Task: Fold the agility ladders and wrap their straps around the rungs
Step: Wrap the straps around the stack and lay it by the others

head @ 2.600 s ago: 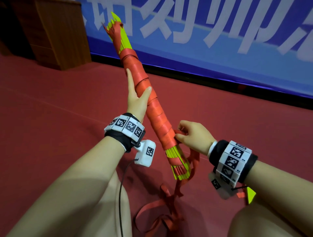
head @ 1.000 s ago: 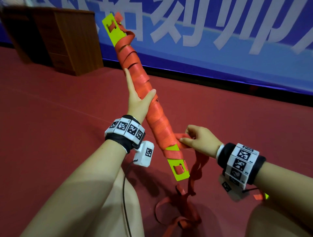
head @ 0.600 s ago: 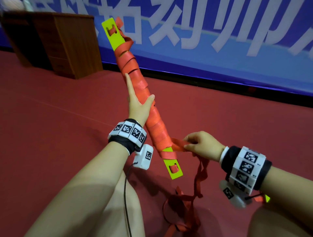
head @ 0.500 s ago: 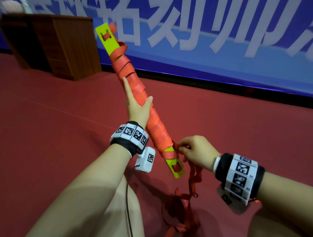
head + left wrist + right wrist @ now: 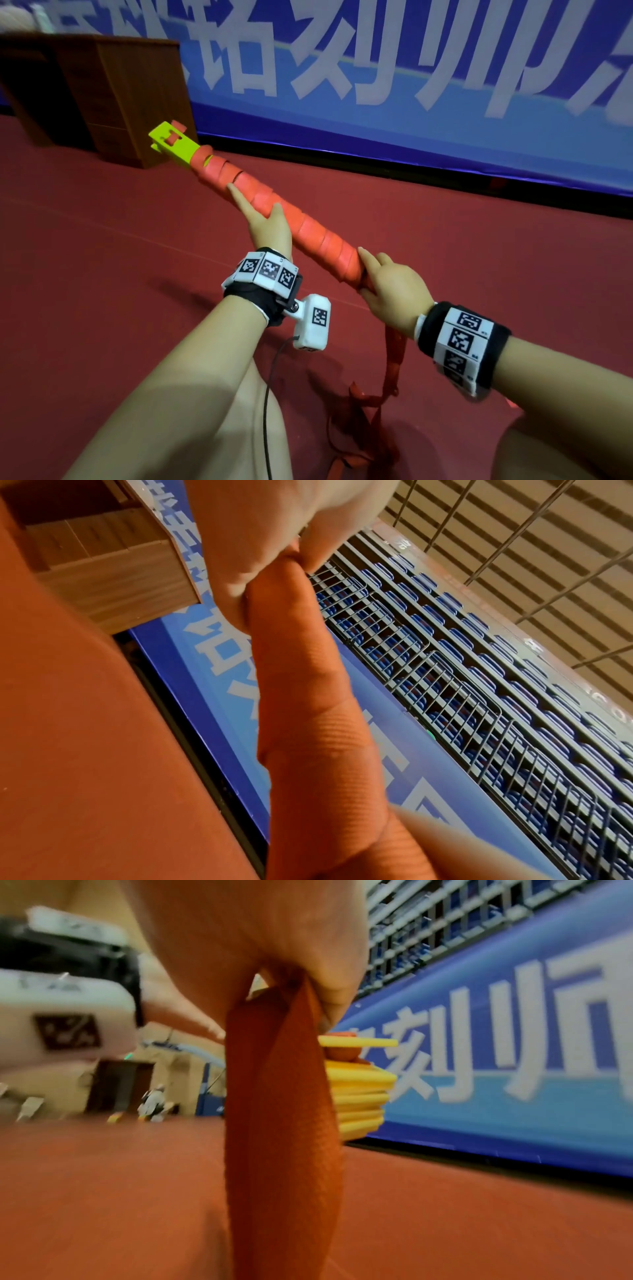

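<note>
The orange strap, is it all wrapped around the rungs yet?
Not fully. The orange strap covers the rungs, but a loose tail hangs from the right hand.

strap (image 5: 281, 1123): woven cloth, ribbed, matt
rungs (image 5: 174, 145): smooth flat plastic
cabinet (image 5: 137, 96): wood grain
floor (image 5: 102, 274): matt
</note>
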`<state>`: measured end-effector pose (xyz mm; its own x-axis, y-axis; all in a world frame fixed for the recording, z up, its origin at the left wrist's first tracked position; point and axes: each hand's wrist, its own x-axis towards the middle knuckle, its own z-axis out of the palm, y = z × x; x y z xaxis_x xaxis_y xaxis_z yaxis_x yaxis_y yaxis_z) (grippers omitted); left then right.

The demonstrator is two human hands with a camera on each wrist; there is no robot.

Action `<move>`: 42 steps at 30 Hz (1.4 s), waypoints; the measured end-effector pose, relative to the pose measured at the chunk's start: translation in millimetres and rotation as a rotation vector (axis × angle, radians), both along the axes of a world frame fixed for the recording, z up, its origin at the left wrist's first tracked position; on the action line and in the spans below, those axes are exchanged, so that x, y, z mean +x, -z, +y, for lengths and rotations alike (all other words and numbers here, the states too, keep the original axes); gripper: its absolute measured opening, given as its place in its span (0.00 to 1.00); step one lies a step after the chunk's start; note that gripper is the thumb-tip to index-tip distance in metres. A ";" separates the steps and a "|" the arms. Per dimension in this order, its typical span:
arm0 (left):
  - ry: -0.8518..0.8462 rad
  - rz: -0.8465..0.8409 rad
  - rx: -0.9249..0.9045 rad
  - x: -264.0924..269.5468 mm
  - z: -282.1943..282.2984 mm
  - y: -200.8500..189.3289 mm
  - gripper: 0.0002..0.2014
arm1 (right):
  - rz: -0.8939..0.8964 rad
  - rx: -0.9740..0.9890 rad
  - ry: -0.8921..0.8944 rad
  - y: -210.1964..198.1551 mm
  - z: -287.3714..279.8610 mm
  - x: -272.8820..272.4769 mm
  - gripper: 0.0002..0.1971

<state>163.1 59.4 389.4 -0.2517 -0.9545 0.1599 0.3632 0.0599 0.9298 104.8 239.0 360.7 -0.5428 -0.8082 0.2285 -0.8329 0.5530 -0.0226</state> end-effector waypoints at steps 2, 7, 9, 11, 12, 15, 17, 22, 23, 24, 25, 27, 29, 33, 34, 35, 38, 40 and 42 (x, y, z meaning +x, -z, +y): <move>0.062 0.051 0.032 4.6 1.2 -6.0 0.45 | -0.106 -0.104 -0.075 -2.5 2.8 -6.2 0.33; 0.243 0.123 0.114 14.6 -8.1 -14.0 0.45 | -0.591 -0.319 -0.287 -13.7 10.2 -17.6 0.22; 0.297 0.154 0.086 14.8 -6.0 -18.1 0.40 | -0.796 -0.371 -0.345 -18.6 14.1 -18.9 0.22; 0.363 0.231 0.110 16.4 -0.1 -23.9 0.44 | -0.962 -0.377 -0.364 -22.2 16.3 -19.4 0.24; 0.392 0.263 0.119 17.6 2.2 -25.5 0.45 | -1.010 -0.368 -0.363 -23.4 16.9 -19.9 0.23; 0.385 0.255 0.053 20.2 5.4 -24.5 0.45 | -1.059 -0.349 -0.313 -25.4 15.6 -21.6 0.21; 0.336 0.219 0.010 19.9 5.9 -22.8 0.46 | -1.058 -0.379 -0.202 -25.6 13.0 -24.1 0.15; 0.295 0.166 -0.011 14.4 0.2 -18.0 0.49 | -1.140 -0.396 -0.013 -28.7 18.3 -37.5 0.11; 0.300 0.165 -0.022 13.4 -1.6 -16.2 0.49 | -1.172 -0.396 -0.019 -28.4 19.7 -38.9 0.14; 0.304 0.152 -0.040 13.3 -2.1 -15.3 0.49 | -1.213 -0.402 -0.022 -28.8 20.7 -38.7 0.15; 0.303 0.132 -0.054 12.6 -2.5 -14.3 0.49 | -1.262 -0.411 -0.024 -28.7 21.3 -38.5 0.14; 0.294 0.094 -0.085 10.2 -3.2 -11.6 0.49 | -1.337 -0.415 -0.023 -27.5 22.0 -38.7 0.12; 0.286 0.058 -0.116 9.3 -2.1 -10.4 0.49 | -1.286 -0.392 -0.017 -25.9 22.2 -40.1 0.10; 0.222 -0.012 -0.205 9.4 6.2 -12.2 0.47 | -0.632 -0.312 -0.023 -23.0 23.5 -39.1 0.09; 0.200 -0.014 -0.224 7.9 7.0 -10.4 0.46 | -0.494 -0.303 -0.029 -21.2 23.1 -35.8 0.09; 0.177 -0.013 -0.237 5.9 7.3 -8.2 0.45 | -0.431 -0.310 -0.025 -19.4 22.4 -31.2 0.08; 0.093 -0.024 -0.236 3.5 10.1 -4.9 0.45 | -0.458 -0.411 0.004 -11.9 19.9 -20.4 0.01; 0.056 -0.036 -0.186 2.0 10.2 -2.6 0.45 | -0.446 -0.378 -0.002 -9.0 18.9 -13.3 0.12; 0.034 -0.045 -0.126 0.3 9.5 0.6 0.45 | -0.455 -0.334 -0.024 -9.5 18.3 -7.1 0.20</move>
<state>163.4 68.9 388.7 -0.2927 -0.9186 0.2655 0.3253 0.1654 0.9310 97.7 257.2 370.1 -0.6290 -0.7453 0.2210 -0.7105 0.4357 -0.5526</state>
